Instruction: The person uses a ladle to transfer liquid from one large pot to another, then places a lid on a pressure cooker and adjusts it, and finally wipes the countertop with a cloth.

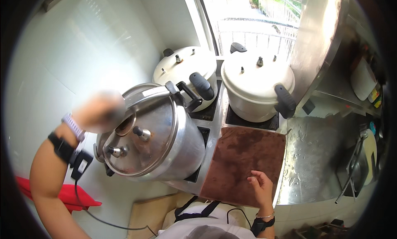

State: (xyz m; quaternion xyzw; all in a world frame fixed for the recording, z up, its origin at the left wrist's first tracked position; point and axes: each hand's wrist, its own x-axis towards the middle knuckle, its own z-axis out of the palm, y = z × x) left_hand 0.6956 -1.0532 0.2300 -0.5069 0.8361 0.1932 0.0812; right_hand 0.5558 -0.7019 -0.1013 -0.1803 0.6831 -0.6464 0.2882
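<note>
A large silver pressure cooker (186, 152) stands before me on the left, its lid (158, 115) bearing two black-capped valves and a ring-shaped fitting (127, 125). My left hand (100, 112) is at the lid's left side, near the locking bar (147, 95). Motion blur hides its fingers, so whether it grips anything is unclear. My right hand (262, 184) hovers at or just above a damp brown cloth (245, 155), fingers loosely curled and apart, with nothing in them. The cloth lies spread over the counter to the right of the silver cooker.
Two white pressure cookers (186, 65) (257, 74) with black handles stand at the back on dark cooktop plates. A tiled wall (55, 68) borders the left side. On the right is a wet steel counter (301, 158) with a tilted dark container (356, 174). A red cloth (80, 195) is at lower left.
</note>
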